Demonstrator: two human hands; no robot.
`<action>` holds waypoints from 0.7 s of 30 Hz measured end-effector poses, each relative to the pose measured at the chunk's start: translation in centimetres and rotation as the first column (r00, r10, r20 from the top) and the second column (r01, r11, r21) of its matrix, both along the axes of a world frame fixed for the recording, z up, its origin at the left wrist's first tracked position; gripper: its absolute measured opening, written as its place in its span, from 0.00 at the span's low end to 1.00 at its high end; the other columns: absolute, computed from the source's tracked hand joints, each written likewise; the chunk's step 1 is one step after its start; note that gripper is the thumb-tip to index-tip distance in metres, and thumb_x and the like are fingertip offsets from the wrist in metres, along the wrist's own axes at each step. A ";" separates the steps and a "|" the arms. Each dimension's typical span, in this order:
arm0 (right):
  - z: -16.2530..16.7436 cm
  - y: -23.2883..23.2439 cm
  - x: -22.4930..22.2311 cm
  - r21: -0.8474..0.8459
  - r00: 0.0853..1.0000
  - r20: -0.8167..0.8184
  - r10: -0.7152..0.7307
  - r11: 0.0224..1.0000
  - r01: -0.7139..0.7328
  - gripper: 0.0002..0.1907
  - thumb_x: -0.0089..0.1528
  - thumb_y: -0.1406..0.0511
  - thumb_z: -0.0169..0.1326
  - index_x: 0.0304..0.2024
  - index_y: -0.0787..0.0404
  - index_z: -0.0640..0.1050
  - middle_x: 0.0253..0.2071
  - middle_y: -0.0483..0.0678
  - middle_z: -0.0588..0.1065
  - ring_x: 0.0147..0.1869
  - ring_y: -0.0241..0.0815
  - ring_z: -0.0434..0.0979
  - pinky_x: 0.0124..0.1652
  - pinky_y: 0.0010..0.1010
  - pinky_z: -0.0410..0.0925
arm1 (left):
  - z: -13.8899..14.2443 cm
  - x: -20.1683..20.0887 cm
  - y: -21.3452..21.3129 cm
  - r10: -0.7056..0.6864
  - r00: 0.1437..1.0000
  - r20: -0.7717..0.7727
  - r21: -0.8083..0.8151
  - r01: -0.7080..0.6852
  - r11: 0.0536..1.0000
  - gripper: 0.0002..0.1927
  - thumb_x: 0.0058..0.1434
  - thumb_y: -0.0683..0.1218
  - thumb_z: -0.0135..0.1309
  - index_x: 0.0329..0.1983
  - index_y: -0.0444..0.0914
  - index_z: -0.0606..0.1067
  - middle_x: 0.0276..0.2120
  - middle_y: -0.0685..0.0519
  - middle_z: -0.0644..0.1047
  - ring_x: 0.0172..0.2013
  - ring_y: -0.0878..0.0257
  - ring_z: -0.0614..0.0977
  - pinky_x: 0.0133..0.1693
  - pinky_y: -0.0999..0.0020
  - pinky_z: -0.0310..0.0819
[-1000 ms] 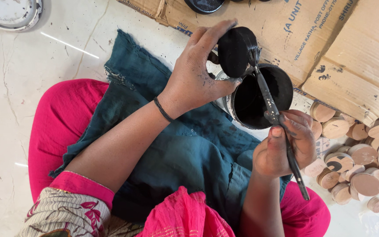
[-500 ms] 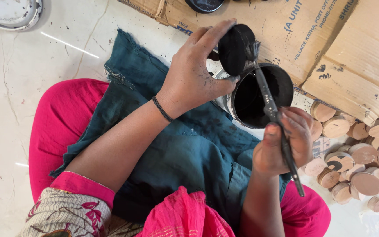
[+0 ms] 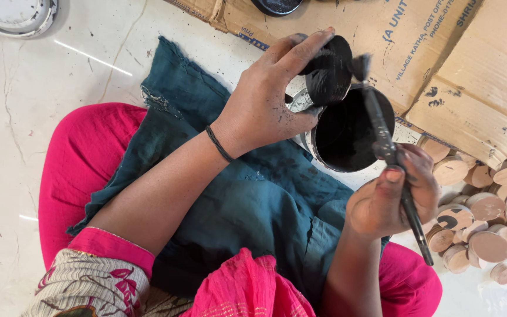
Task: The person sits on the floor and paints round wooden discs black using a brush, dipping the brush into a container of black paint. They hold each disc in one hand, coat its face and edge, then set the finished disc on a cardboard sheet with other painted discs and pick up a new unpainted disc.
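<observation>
Two hands busy: left hand pinches black disc, right hand grips brush; keep strokes light over paint tin.

The left hand covers part of the black disc. Above the paint tin, a dark round thing is cut off. So is the metal plate, far left of the tin.

pink sleeve, black wristband, perhaps thread
</observation>
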State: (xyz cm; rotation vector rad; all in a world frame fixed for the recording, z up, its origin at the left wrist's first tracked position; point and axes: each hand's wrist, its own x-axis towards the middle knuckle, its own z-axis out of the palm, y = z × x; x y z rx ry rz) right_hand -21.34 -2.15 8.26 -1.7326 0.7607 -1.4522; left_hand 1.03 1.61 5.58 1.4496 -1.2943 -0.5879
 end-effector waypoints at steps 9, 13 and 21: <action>0.2 -0.7 -0.4 -0.140 0.994 0.009 -0.107 0.984 0.108 0.07 0.63 0.65 0.56 0.34 0.62 0.76 0.25 0.46 0.70 0.33 0.39 0.73 0.46 0.38 0.68 | 0.2 0.3 0.0 0.088 0.996 -0.002 -0.086 -0.088 0.992 0.51 0.49 0.42 0.73 0.75 0.49 0.60 0.62 0.49 0.71 0.60 0.49 0.79 0.61 0.62 0.78; 0.2 -0.8 -0.2 0.013 0.985 0.156 -0.074 0.997 0.073 0.09 0.66 0.65 0.57 0.43 0.66 0.76 0.33 0.48 0.71 0.40 0.40 0.72 0.48 0.36 0.68 | 0.2 0.0 0.0 0.031 0.999 0.013 0.025 -0.031 0.999 0.50 0.49 0.40 0.70 0.75 0.51 0.61 0.63 0.49 0.72 0.58 0.50 0.81 0.53 0.65 0.82; 0.0 -0.1 -0.2 0.003 0.998 -0.047 -0.047 0.999 0.047 0.11 0.66 0.65 0.57 0.40 0.70 0.75 0.37 0.52 0.73 0.47 0.44 0.73 0.53 0.37 0.66 | 0.0 -0.1 0.1 0.022 0.999 0.050 0.025 -0.023 0.999 0.49 0.50 0.39 0.69 0.76 0.53 0.62 0.65 0.49 0.71 0.58 0.49 0.81 0.55 0.64 0.82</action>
